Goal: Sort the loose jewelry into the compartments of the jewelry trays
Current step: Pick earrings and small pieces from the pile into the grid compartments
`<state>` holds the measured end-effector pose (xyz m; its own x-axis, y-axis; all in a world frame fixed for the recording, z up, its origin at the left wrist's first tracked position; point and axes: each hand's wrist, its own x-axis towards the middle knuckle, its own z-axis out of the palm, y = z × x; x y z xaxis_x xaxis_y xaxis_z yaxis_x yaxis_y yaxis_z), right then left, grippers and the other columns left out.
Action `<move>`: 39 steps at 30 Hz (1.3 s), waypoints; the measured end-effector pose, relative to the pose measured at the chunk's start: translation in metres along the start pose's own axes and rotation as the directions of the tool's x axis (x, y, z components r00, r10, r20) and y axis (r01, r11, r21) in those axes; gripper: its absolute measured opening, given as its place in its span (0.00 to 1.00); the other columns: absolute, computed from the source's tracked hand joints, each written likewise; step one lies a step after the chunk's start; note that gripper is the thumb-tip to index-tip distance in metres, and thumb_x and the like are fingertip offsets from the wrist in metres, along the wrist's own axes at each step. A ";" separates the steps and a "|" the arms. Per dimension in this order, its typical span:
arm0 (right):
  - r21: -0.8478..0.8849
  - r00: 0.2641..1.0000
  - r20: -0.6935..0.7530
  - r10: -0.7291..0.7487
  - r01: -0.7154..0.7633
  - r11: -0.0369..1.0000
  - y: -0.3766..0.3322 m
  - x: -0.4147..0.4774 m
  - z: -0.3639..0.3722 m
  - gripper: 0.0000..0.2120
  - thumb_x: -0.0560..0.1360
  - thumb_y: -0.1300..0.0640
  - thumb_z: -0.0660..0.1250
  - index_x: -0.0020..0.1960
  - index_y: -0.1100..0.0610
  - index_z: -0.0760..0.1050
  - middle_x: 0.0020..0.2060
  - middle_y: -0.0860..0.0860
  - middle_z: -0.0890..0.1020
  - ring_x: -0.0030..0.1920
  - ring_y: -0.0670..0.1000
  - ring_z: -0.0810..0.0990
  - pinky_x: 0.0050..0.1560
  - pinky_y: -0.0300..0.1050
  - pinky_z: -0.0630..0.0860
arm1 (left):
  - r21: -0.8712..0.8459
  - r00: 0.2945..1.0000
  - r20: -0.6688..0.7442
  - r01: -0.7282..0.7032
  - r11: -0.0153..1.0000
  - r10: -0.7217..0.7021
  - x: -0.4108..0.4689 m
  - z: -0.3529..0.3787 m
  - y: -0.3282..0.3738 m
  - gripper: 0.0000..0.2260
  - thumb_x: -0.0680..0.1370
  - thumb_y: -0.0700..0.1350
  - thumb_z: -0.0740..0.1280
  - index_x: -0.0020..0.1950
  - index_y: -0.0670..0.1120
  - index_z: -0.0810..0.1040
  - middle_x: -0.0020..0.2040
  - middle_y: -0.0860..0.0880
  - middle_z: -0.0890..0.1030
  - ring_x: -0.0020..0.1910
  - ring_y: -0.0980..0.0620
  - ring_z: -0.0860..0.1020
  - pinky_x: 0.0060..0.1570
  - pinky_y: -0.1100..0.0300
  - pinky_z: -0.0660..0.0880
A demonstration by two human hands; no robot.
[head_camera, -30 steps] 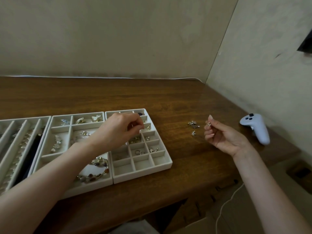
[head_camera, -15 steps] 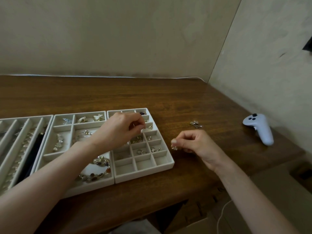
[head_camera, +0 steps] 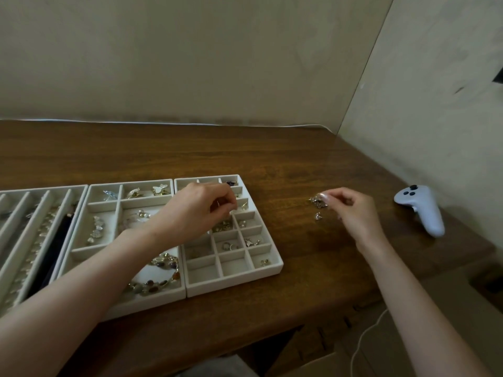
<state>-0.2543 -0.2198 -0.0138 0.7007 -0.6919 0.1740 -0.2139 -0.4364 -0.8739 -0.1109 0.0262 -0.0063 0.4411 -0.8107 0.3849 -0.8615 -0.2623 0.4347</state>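
Right hand has travelled from the right edge of the grid tray back out over the wooden table, and a small gold piece now lies in the tray's nearest right-hand compartment, well to the left of and nearer the person than that hand's fingertips. The left hand has kept its place over the far half of the same tray. Right grip: thumb and forefinger are drawn together and the other fingers curled, with the tips touching the loose jewelry, a small silver cluster on the table. Motion blur hides whether any of it is pinched. One separate silver piece lies just below the fingertips, apart from them. Left grip: the fingers are curled and the thumb and forefinger are pressed together on a thin metal piece, too small to identify, held above the compartments of the right-hand column. Directly beneath and towards the wrist of this grip, several compartments hold earrings and rings. Left of the grip, touching the grid tray, sits the middle tray, where a beaded bracelet lies in the near section beside the left forearm. Farther left is the long-slot tray. Well to the right of the right grip, a white controller rests near the wall
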 end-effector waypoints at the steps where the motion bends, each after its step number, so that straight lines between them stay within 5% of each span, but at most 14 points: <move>1: -0.023 0.999 -0.038 0.018 -0.019 1.000 0.009 0.007 -0.004 0.06 0.76 0.57 0.66 0.51 0.53 0.81 0.42 0.45 0.80 0.41 0.42 0.75 0.41 0.37 0.68 | 0.002 1.000 0.000 -0.001 1.000 0.001 0.000 0.000 0.000 0.04 0.76 0.44 0.64 0.49 0.48 0.78 0.40 0.58 0.76 0.38 0.64 0.75 0.38 0.72 0.71; 7: -0.090 0.998 -0.014 0.066 -0.067 0.994 0.026 0.025 -0.013 0.09 0.75 0.62 0.66 0.46 0.49 0.80 0.48 0.47 0.80 0.49 0.47 0.76 0.46 0.41 0.71 | 0.005 1.000 0.006 -0.012 1.000 0.012 -0.001 0.001 0.001 0.04 0.76 0.43 0.65 0.49 0.48 0.78 0.39 0.61 0.75 0.37 0.65 0.75 0.37 0.74 0.71; 15: -0.259 0.978 0.205 -0.046 0.099 0.961 0.023 0.015 -0.007 0.04 0.69 0.52 0.73 0.43 0.49 0.81 0.44 0.45 0.80 0.46 0.45 0.76 0.43 0.40 0.71 | 0.012 1.000 0.006 -0.006 1.000 0.006 0.000 0.002 -0.001 0.04 0.76 0.43 0.65 0.49 0.48 0.78 0.40 0.59 0.76 0.38 0.64 0.75 0.37 0.72 0.69; 20: -0.353 0.983 0.173 -0.057 0.116 0.928 0.026 0.016 -0.003 0.04 0.68 0.51 0.74 0.41 0.49 0.80 0.44 0.47 0.79 0.46 0.48 0.76 0.46 0.46 0.74 | 0.015 1.000 0.005 -0.004 1.000 0.004 0.000 0.001 -0.001 0.04 0.76 0.43 0.65 0.49 0.48 0.78 0.40 0.59 0.76 0.38 0.64 0.75 0.37 0.72 0.70; 25: -0.219 0.992 0.094 -0.080 0.099 0.971 0.024 0.014 -0.005 0.04 0.71 0.55 0.72 0.43 0.54 0.81 0.40 0.47 0.81 0.43 0.43 0.77 0.41 0.36 0.68 | 0.012 1.000 0.002 -0.011 1.000 0.011 0.000 0.001 -0.001 0.04 0.76 0.43 0.65 0.49 0.48 0.78 0.40 0.58 0.77 0.37 0.63 0.75 0.37 0.72 0.69; 31: -0.213 0.989 0.090 -0.122 0.138 0.967 0.022 0.022 -0.004 0.04 0.73 0.55 0.70 0.46 0.53 0.81 0.41 0.45 0.81 0.42 0.41 0.76 0.40 0.35 0.67 | 0.017 1.000 0.005 -0.013 1.000 0.013 0.000 0.001 0.000 0.04 0.77 0.43 0.65 0.50 0.48 0.78 0.40 0.58 0.76 0.37 0.65 0.74 0.37 0.74 0.70; 34: -0.344 0.982 0.026 -0.189 0.186 0.920 0.021 0.040 -0.001 0.05 0.73 0.56 0.70 0.48 0.50 0.82 0.44 0.47 0.80 0.43 0.42 0.75 0.39 0.34 0.66 | 0.014 1.000 -0.002 -0.015 1.000 0.015 0.000 0.001 -0.001 0.04 0.77 0.43 0.65 0.49 0.47 0.79 0.40 0.58 0.77 0.37 0.65 0.74 0.37 0.75 0.70; 39: -0.528 0.979 0.165 -0.121 0.191 0.827 0.015 0.057 0.008 0.03 0.71 0.52 0.72 0.44 0.47 0.80 0.43 0.45 0.75 0.43 0.43 0.73 0.37 0.36 0.66 | 0.010 1.000 -0.004 -0.008 1.000 0.008 -0.001 0.002 -0.002 0.04 0.76 0.43 0.65 0.49 0.48 0.79 0.41 0.57 0.78 0.38 0.62 0.76 0.37 0.72 0.70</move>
<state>-0.2122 -0.2609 -0.0210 0.8242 -0.5296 0.2007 -0.4027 -0.7972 -0.4498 -0.1096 0.0265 -0.0091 0.4352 -0.8105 0.3920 -0.8676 -0.2612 0.4232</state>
